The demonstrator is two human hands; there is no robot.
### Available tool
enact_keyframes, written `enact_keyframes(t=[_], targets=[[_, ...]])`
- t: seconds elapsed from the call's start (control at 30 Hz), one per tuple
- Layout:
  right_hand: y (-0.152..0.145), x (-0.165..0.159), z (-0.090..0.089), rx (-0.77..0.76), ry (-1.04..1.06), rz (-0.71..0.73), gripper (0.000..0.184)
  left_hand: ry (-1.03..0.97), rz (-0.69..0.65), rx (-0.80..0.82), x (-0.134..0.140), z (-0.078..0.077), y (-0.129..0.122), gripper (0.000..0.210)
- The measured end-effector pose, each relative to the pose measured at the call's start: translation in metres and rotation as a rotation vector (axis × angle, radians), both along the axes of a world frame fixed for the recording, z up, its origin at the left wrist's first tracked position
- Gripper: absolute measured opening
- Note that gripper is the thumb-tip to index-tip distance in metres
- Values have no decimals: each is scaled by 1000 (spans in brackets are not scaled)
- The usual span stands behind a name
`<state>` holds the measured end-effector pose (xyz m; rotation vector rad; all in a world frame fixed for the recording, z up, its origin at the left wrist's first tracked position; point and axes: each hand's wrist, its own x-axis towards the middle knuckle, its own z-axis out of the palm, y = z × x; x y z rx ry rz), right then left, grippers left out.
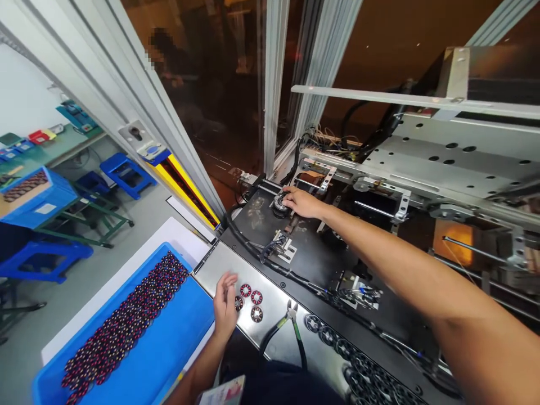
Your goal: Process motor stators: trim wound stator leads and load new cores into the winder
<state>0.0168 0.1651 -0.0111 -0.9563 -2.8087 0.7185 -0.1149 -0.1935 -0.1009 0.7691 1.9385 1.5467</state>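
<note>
My right hand [302,202] reaches far across the machine bed, its fingers bent and closed on a round ring-shaped part on a dark round fixture [280,212]. How much of that part is in the fingers is partly hidden. My left hand [225,301] rests near the steel ledge with loosely bent fingers and nothing visible in them. Right beside it lies a wound motor stator [239,304]. Several more stators with red and dark coils, such as this stator [256,297], lie on the ledge [215,264]. Diagonal cutters [291,315] with green-black handles lie to their right.
A blue tray [181,320] at left holds rows of stators [130,315]. Dark round parts [367,365] are heaped along the ledge at lower right. Black cables [291,274], small clamps [282,246] and a yellow light curtain [189,191] surround the machine bed. Blue stools stand behind.
</note>
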Motion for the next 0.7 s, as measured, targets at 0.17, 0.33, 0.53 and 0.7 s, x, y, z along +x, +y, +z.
enact_keyframes(t=[0.17, 0.33, 0.53, 0.7], targets=[[5, -9, -2, -11, -91, -30, 27, 18, -21, -10, 0, 0, 1, 54], [5, -16, 0, -23, -187, -82, 28, 35, -30, -13, 0, 2, 2, 54], [6, -19, 3, -11, -250, -89, 27, 34, -21, -14, 1, 3, 2, 54], [6, -18, 1, 6, -235, -64, 27, 28, -24, -22, 0, 2, 1, 54]])
